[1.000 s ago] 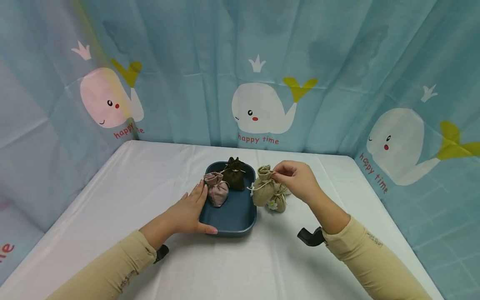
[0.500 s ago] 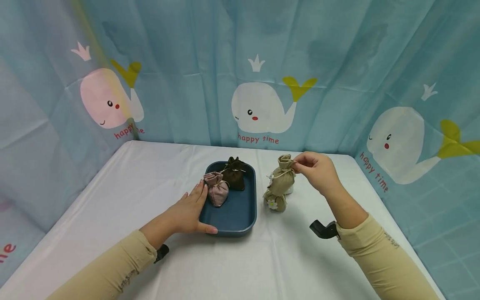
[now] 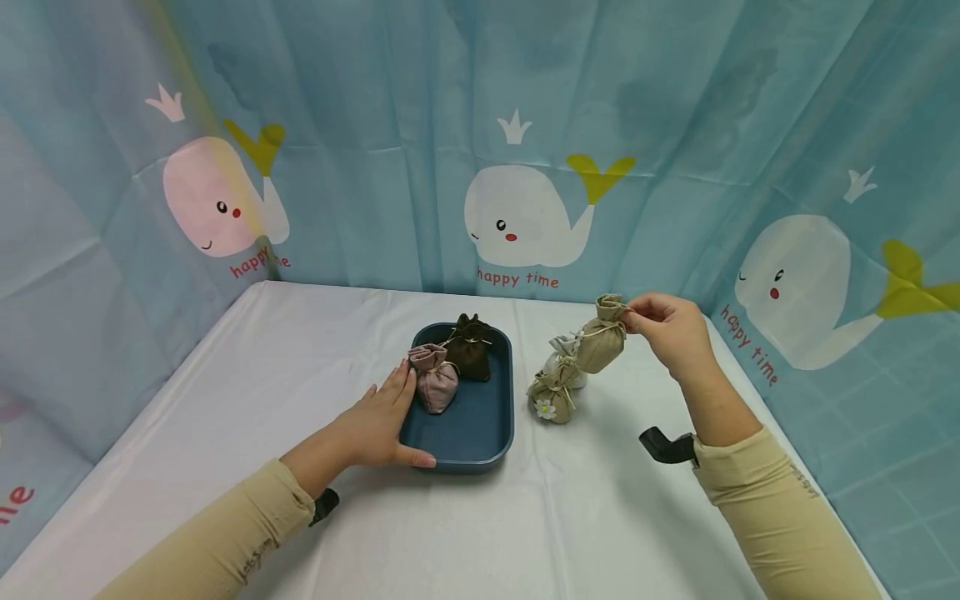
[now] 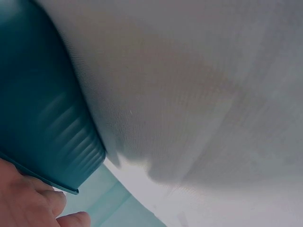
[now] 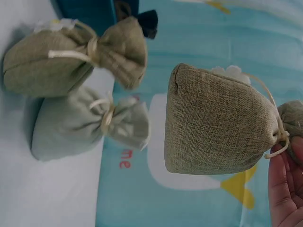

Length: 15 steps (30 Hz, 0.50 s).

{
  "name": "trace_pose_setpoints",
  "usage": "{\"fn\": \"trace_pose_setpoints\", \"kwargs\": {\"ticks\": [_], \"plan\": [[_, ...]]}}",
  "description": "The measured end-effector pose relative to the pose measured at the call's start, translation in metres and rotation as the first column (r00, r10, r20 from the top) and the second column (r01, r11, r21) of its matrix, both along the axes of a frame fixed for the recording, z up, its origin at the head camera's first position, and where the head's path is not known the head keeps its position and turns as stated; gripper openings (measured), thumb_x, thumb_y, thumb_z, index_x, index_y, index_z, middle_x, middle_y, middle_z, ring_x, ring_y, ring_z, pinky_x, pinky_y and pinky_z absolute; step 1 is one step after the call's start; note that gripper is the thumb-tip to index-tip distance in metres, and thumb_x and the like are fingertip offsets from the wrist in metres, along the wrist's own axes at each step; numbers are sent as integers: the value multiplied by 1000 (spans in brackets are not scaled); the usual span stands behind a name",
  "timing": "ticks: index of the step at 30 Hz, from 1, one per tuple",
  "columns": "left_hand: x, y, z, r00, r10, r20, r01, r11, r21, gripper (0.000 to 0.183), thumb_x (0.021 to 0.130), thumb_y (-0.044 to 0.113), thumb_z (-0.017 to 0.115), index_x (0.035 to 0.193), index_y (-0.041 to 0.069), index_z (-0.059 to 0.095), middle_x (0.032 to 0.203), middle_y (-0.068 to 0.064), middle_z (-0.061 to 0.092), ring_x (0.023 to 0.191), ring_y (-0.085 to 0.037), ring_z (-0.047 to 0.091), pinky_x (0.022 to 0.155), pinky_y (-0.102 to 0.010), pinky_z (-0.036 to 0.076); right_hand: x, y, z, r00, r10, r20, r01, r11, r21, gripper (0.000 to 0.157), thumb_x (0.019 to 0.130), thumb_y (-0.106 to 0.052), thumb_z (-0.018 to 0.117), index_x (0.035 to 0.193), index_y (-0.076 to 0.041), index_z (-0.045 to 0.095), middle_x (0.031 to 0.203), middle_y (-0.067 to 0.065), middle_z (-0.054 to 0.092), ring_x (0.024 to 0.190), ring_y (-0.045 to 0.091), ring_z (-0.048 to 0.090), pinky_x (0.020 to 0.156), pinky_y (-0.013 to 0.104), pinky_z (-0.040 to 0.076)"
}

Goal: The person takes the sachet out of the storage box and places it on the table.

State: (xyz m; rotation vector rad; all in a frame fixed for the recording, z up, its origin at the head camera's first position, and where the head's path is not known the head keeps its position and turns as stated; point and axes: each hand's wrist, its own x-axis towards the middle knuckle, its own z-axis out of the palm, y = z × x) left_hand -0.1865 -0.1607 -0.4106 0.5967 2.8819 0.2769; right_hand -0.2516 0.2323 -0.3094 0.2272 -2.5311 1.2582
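My right hand pinches the gathered neck of an olive-tan drawstring pouch, which hangs tilted above the table. In the right wrist view the held pouch shows its woven cloth and part of a white flower. Below and left of it stand a tan drawstring pouch with a white flower and, partly hidden behind, a pale grey pouch. With fingers straight, my left hand rests against the left side of a blue tray, thumb at its near rim. Inside lie a pink pouch and a dark brown pouch.
A white cloth covers the table. Blue curtains printed with whales rise along the back and both sides. Black camera mounts stick out near both wrists.
My right hand has carried the tan pouch right and away from the tray, uncovering the pouches behind it. The left hand and the tray have stayed still.
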Motion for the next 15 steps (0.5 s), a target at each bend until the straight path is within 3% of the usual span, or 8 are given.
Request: {"fn": "trace_pose_setpoints", "kwargs": {"ticks": [8, 15], "plan": [[0, 0, 0, 1000, 2, 3, -2, 1000, 3, 134, 56, 86, 50, 146, -1, 2, 151, -18, -9, 139, -30, 0, 106, -56, 15, -5, 12, -12, 999, -38, 33, 37, 999, 14, 20, 88, -17, 63, 94, 2, 67, 90, 15, 66, 70, -1, 59, 68, 14, 49], [2, 0, 2, 1000, -2, 8, 2, 1000, 7, 132, 57, 85, 50, 146, -1, 2, 151, -18, -9, 139, -31, 0, 106, -56, 15, -15, 24, -28, 997, -47, 69, 46, 999, 16, 19, 89, -13, 61, 95, 3, 66, 94, 19, 65, 70, -2, 59, 68, 15, 49]]}}
